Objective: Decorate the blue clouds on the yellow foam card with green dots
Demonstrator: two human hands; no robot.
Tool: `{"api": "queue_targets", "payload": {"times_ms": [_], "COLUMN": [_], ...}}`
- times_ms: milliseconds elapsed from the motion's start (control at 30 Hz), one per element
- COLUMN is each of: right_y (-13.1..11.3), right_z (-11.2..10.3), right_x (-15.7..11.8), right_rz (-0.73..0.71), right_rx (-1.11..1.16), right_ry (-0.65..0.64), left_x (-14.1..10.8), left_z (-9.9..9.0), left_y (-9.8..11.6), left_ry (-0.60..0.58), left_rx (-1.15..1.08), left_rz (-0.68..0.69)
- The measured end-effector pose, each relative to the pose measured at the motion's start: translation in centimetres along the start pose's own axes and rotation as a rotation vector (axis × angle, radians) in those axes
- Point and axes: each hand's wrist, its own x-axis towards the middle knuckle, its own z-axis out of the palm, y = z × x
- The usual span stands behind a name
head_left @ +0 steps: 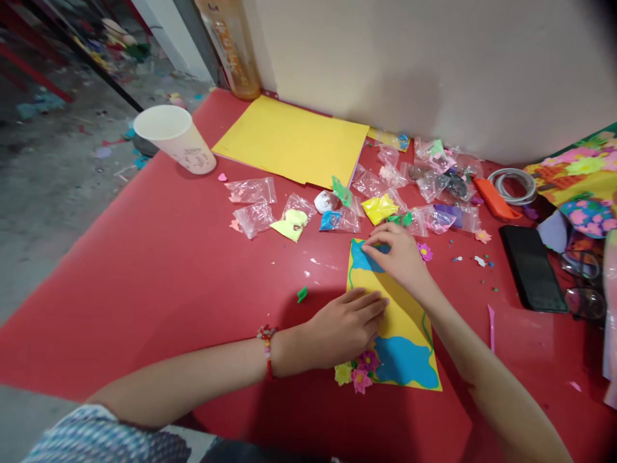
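A yellow card [400, 297] lies on the red table with blue clay patches [405, 363] at both ends and thin green clay lines near its sides. My left hand [349, 325] rests flat across the card's left part, fingers stretched out. Below it, clay flowers [361, 379] in pink, magenta and pale yellow sit at the card's lower left corner. At the far blue patch is my right hand [398, 251], thumb and forefinger pinched together; whatever is between them is too small to make out. Beside that hand lies a purple flower [425, 251]. A green clay leaf [302, 294] lies left of the card.
Small bags of coloured clay [380, 207] spread behind the card. Yellow sheets [294, 138], a paper cup [176, 138] and a bottle [234, 51] stand farther back and left. On the right are a phone [533, 267], glasses [585, 302], an orange comb [496, 198] and a pink tool [491, 328].
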Motion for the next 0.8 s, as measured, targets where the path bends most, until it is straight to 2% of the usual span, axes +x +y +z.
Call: {"api": "queue_targets", "payload": {"times_ms": [433,600,700,800], "right_y": [-0.2,-0.1,1.5,4.3], "right_z": [-0.3,-2.3,-5.3,-8.8], "right_x": [-0.4,-2.2,-5.5,-10.0], "right_rz": [-0.041,-0.155,0.027,0.344], "right_rx": [-0.02,-0.143,-0.442,-0.658], "right_ry": [0.084,0.071,0.143,0.046], "left_x": [0.1,0.0,0.0,0.0], "left_z": [-0.4,-0.1,-0.1,-0.3], "left_y": [-0.1,-0.1,-0.2,-0.2], "left_ry": [0.027,0.056,0.046,0.029], "left_rx": [-0.045,-0.024,-0.028,-0.039], "left_rz": [0.0,0.006,0.004,0.004]}}
